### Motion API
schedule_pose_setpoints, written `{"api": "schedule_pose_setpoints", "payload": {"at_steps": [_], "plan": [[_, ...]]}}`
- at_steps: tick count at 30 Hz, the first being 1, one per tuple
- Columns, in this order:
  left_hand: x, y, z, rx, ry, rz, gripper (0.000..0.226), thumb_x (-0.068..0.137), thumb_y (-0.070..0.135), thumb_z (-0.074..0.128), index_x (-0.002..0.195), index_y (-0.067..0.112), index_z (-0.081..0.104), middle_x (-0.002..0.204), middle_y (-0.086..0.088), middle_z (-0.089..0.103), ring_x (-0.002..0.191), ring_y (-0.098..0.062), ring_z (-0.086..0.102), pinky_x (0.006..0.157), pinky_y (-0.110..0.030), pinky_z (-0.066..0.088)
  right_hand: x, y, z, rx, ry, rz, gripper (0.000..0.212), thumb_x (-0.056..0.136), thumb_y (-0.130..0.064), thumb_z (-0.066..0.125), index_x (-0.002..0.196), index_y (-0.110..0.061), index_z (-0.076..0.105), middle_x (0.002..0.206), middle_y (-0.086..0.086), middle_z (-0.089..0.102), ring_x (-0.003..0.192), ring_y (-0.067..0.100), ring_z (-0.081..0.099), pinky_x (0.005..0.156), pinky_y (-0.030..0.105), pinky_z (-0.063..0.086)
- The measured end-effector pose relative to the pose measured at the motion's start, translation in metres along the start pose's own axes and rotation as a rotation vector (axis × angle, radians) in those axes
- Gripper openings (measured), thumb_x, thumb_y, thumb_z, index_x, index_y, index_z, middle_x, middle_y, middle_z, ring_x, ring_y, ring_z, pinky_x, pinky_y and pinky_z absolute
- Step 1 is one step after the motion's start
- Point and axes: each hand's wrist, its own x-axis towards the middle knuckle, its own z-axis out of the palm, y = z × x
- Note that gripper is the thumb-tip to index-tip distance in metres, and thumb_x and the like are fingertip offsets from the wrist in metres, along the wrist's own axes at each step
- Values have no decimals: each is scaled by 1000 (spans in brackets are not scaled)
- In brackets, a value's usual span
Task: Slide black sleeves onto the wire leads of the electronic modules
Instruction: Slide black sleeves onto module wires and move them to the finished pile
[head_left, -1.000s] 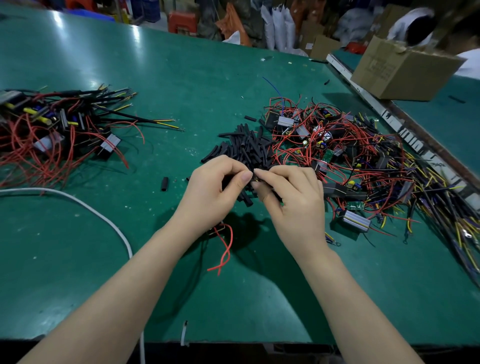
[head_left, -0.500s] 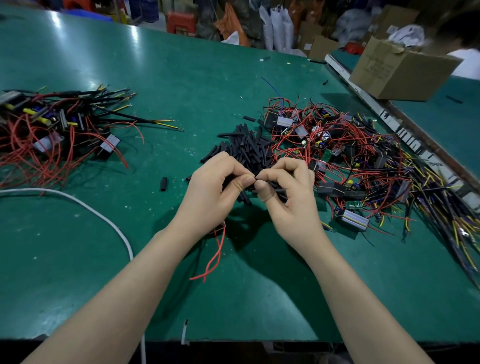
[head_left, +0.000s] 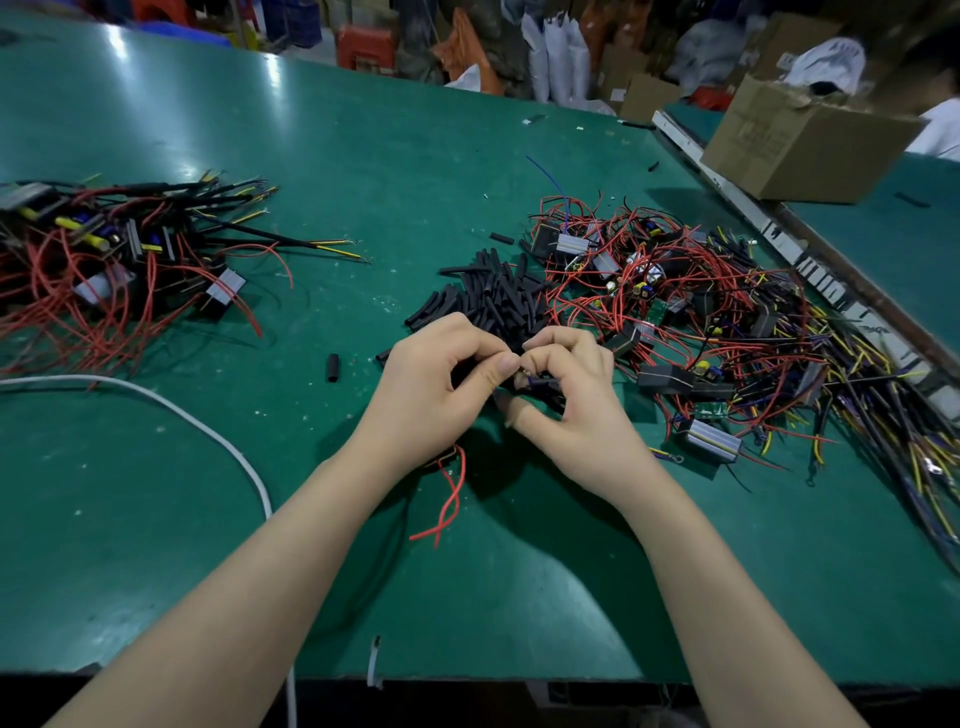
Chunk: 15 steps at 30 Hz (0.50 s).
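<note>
Bench (head_left: 363, 171): green mat, carrying 2 heaps of wired modules and 1 heap of loose tubing; its layout matches the frames from 1 second ago.
Unsleeved heap (head_left: 727, 332): tangle of red, yellow and black leads with grey modules, right of the hands, undisturbed.
Finished heap (head_left: 114, 270): modules at far left, several leads already in black tubing with yellow tips showing.
Sleeve pile (head_left: 493, 296): short black tubes just beyond the knuckles, unchanged.
White cable (head_left: 208, 431): curves across the bench at left, well apart from the work.
Left hand (head_left: 441, 384): grip closed, thumb and forefinger pinching the bare tip of a lead; a module seems tucked under the palm, though it is hidden.
Right hand (head_left: 571, 400): grip closed on a black sleeve (head_left: 543, 382) held level, its open end at the left thumb.
Red leads (head_left: 449, 499): 2 loose wires hanging under the left wrist, lower and straighter than 1 second ago.
Change: both hands have drawn nearer the body and rolled inward; a wire tip now shows at the sleeve mouth where before only fingertips met.
Meaning: threading looks just begun on this lead; the sleeve likely needs pushing along toward the module.
</note>
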Motion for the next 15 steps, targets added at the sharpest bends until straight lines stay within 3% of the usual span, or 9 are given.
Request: {"api": "schedule_pose_setpoints", "payload": {"at_steps": [3,8,15], "plan": [[0,1,1,-8,-17,14,10,86,14,63,81,11,72,73,5,55,70,-5,49,68,-10,37,1,0,1,-22,83,-36,25,78,-11,75,78,-23,54,109,-7,40,108,14,32,93,25,26],[0,-1,2,-18,0,-3,9,86,14,65,82,12,73,74,-1,58,69,-7,50,68,-14,39,0,1,5,-10,153,-76,18,77,-21,77,78,-11,61,105,-6,43,106,17,36,93,15,26],[0,-3,1,-9,34,-20,8,87,14,66,84,10,73,74,13,51,70,3,49,68,-9,34,2,4,3,-185,388,-269,12,79,-21,76,83,-10,72,102,3,54,96,27,48,88,25,34]]}}
